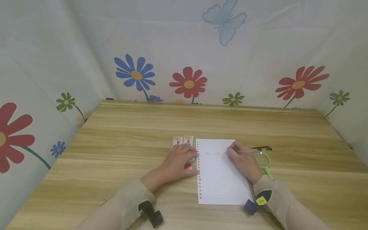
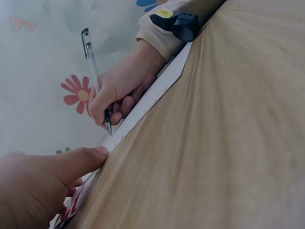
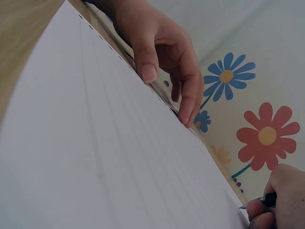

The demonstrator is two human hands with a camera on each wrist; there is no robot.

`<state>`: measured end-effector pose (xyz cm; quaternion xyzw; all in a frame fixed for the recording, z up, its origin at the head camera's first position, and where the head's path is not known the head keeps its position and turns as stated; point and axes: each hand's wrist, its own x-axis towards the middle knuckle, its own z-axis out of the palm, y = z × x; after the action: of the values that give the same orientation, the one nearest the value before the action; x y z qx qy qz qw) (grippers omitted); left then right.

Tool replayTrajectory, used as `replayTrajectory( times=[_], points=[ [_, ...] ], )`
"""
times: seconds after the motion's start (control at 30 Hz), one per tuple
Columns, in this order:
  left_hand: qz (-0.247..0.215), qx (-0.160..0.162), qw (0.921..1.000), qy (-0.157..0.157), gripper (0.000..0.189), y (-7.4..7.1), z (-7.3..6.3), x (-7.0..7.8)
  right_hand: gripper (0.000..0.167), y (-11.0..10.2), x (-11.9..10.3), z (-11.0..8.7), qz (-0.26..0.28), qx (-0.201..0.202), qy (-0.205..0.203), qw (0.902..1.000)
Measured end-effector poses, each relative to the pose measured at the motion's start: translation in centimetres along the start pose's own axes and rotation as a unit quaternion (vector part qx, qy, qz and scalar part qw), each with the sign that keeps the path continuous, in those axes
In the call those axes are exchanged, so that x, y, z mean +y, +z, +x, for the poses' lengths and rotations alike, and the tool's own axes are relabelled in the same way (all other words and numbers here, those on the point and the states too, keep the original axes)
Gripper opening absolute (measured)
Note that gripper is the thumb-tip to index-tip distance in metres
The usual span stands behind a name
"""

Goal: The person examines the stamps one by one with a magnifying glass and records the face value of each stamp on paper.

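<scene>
A white sheet of lined loose-leaf paper (image 1: 221, 183) with punched holes down its left side lies on the table. My right hand (image 1: 244, 161) pinches a clear-barrelled pen with a black cap end (image 2: 93, 67), its tip down at the upper right part of the sheet. Faint handwriting (image 1: 212, 154) shows on a line near the top. With fingers spread, my left hand (image 1: 176, 163) rests at the sheet's left edge, thumb and fingertips touching it. Under and beyond that hand lie small printed cards (image 1: 188, 139), partly hidden, with a red patch (image 1: 187, 165) between thumb and fingers.
Right of the sheet, a green-rimmed magnifying glass (image 1: 269, 163) lies partly behind my right hand. The wooden table (image 1: 129, 127) meets a flower-printed curtain (image 1: 161, 41) at its back and sides. Dark wrist devices (image 1: 155, 218) sit on both sleeves.
</scene>
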<state>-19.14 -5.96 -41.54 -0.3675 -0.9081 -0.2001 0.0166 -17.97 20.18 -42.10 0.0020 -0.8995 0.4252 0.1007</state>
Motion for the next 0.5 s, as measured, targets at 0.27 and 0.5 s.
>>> replayTrajectory(
  times=[0.27,0.5],
  points=[
    [0.001,0.003,1.0,0.003,0.056,-0.07,0.0,-0.16,0.012,0.01,-0.1,0.11,-0.016,0.004,-0.001,0.9999],
    [-0.006,0.002,1.0,0.002,0.056,-0.11,0.06,-0.12,0.012,0.14,0.05,0.02,-0.028,0.019,-0.017,0.9993]
  ],
)
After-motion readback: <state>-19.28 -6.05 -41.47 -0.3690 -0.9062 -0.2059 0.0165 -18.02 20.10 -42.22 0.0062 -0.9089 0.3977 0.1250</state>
